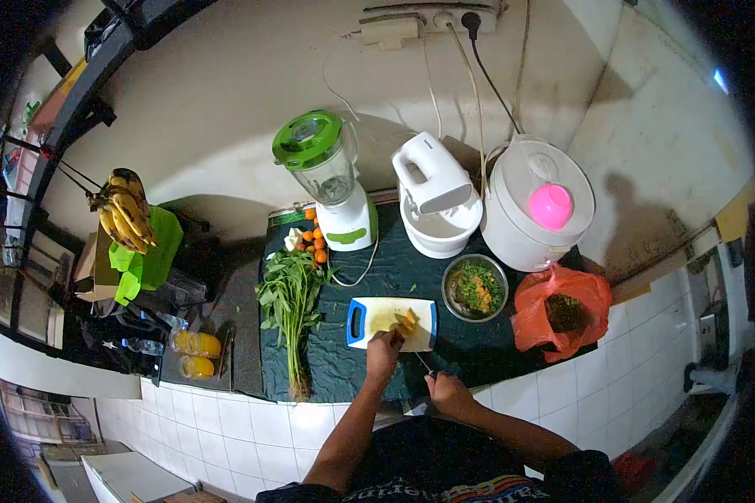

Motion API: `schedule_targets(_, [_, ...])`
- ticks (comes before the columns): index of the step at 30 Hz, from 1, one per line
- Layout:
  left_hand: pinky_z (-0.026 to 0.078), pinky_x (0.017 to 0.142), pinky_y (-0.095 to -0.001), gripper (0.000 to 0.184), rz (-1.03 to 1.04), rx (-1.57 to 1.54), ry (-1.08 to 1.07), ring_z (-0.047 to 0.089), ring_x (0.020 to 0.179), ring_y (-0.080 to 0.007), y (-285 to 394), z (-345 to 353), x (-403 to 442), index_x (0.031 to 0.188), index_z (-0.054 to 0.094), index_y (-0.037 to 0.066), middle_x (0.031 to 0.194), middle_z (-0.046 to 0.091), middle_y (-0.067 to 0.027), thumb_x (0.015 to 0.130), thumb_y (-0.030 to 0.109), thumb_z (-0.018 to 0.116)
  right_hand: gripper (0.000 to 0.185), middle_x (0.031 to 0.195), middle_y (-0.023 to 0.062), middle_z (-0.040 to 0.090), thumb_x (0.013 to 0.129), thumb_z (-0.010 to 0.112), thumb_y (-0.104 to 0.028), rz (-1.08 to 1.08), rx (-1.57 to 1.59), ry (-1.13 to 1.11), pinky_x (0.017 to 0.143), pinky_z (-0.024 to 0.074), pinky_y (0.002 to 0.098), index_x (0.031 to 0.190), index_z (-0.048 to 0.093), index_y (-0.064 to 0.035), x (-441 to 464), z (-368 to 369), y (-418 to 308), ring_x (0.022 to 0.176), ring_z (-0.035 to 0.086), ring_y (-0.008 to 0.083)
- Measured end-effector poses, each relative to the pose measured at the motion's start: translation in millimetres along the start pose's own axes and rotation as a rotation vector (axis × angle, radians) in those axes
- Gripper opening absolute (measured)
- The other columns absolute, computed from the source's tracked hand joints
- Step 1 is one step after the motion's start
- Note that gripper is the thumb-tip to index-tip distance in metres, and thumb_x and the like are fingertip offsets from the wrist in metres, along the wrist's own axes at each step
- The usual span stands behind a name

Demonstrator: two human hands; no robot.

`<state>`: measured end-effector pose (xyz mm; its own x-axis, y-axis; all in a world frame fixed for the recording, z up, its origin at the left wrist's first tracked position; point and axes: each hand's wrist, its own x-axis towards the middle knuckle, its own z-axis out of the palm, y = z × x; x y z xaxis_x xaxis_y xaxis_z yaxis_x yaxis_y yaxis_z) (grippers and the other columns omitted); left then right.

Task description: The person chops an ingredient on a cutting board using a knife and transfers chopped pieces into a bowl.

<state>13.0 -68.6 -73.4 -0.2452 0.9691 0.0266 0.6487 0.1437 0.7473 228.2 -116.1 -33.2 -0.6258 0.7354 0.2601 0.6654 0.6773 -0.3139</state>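
Yellowish food (408, 321) lies right of centre on the cutting board (380, 312), mid-frame. Our left grip (383, 354) is closed on its lower edge, probably to steady it; lower centre, our right grip (450, 394) clamps the knife (424, 363) by its handle, presumably for control.

Left hand (383, 352) covers near end of the yellowish pieces (407, 321), right hand (450, 394) hides most of the handle of the knife (423, 362), white mixer (434, 174) blocks part of its bowl (433, 240), red bag (528, 320) contents too small to identify, dark shirt (432, 453) cut off by bottom edge.
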Motion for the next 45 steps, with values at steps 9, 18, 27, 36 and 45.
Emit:
schedule_targets(9, [0.052,0.073,-0.0448,0.021,0.010,0.003,-0.026,0.064,0.081,-0.0397,3.4,-3.6,3.0,0.095,0.070,-0.002,0.088,0.066,-0.0219,0.079,0.013,0.072,0.035,0.061,0.0234,0.057,0.093,0.063,-0.026,0.307,0.225,-0.192,0.048,0.0481,0.0506,0.073,0.054,0.0017,8.0,-9.4,-7.2,0.054,0.060,0.0418])
schedule_targets(18, [0.052,0.072,-0.0454,0.022,0.004,0.019,-0.051,0.064,0.080,-0.0408,2.1,-3.3,4.1,0.094,0.069,-0.003,0.088,0.066,-0.0228,0.081,0.015,0.071,0.045,0.077,0.0310,0.063,0.099,0.051,-0.034,0.488,0.330,-0.420,0.069,0.0516,0.0563,0.084,0.059,0.0068,13.0,-15.0,-8.5,0.075,0.064,0.0488])
schedule_targets(27, [0.051,0.071,-0.0473,0.020,0.012,0.043,-0.057,0.063,0.080,-0.0423,-3.1,-0.7,7.9,0.092,0.068,-0.002,0.087,0.064,-0.0235,0.082,0.016,0.069,0.047,0.081,0.0313,0.065,0.099,0.050,-0.037,0.627,0.363,-0.490,0.071,0.0517,0.0556,0.086,0.060,0.0062,21.5,-15.8,-7.5,0.080,0.065,0.0490])
schedule_targets(36, [0.052,0.072,-0.0479,0.021,-0.028,0.076,-0.109,0.063,0.080,-0.0408,0.6,-3.7,8.2,0.088,0.066,-0.001,0.087,0.063,-0.0223,0.080,0.018,0.070,0.045,0.076,0.0294,0.065,0.099,0.050,-0.036,0.634,0.364,-0.435,0.067,0.0526,0.0559,0.088,0.059,0.0063,25.8,8.5,-0.9,0.075,0.065,0.0493])
schedule_targets(45, [0.053,0.073,-0.0472,0.025,0.009,0.137,-0.072,0.065,0.083,-0.0408,3.2,-0.2,3.7,0.091,0.068,-0.001,0.093,0.064,-0.0218,0.077,0.020,0.070,0.045,0.076,0.0309,0.064,0.099,0.050,-0.035,0.590,0.341,-0.434,0.067,0.0532,0.0551,0.086,0.059,0.0075,30.5,2.4,-2.0,0.074,0.065,0.0494])
